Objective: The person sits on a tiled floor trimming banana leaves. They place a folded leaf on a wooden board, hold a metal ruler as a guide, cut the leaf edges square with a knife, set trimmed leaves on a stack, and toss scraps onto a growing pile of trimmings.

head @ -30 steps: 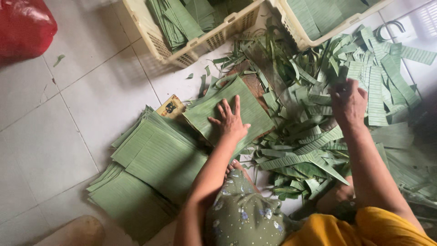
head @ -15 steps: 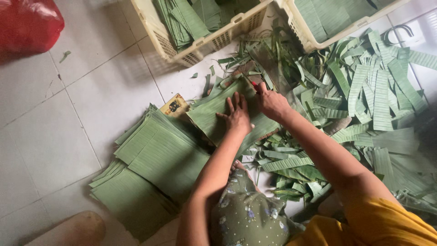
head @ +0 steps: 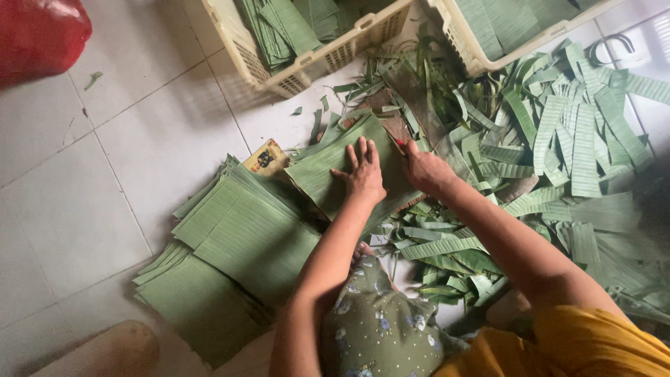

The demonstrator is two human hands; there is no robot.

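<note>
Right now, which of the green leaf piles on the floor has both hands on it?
The small upper pile, beside the yellow card. The left hand lies flat on it and the right hand presses its right edge; the two bigger stacks lower left lie untouched.

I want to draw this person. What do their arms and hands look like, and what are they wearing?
Both arms are bare from the shoulder down, with no gloves. The left hand and right hand show no rings or watch that I can see. A yellow-orange top covers the shoulder.
</note>
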